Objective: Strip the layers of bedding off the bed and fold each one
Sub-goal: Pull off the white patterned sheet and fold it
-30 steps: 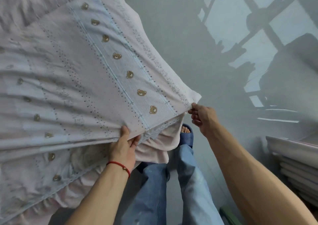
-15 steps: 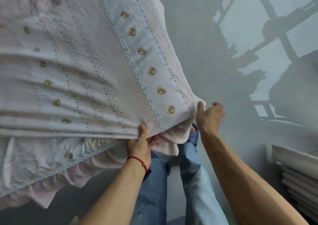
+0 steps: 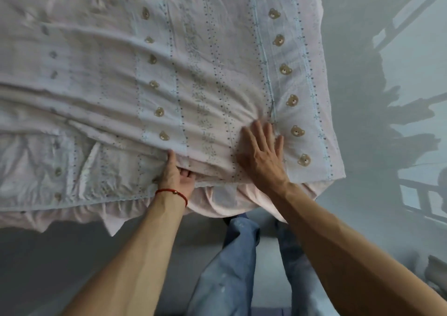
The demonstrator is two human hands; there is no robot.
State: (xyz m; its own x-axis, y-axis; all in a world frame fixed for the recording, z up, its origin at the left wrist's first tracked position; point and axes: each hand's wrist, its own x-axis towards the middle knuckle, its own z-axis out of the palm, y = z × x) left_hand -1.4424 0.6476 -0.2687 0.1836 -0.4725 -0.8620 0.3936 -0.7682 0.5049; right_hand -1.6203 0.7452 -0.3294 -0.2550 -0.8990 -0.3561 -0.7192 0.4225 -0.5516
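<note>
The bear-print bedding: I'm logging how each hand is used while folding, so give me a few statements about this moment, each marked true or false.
1. The right hand lies flat on the bear-print bedding with its fingers spread. True.
2. The left hand rests flat on top of the cloth. False: it grips the near folded edge, thumb on top and fingers tucked under.
3. A red string bracelet is on the left wrist. True.
4. The right hand pinches the corner of the bedding. False: it presses on the top surface, inside the row of bears by the right edge.
5. The person wears blue jeans. True.
</note>
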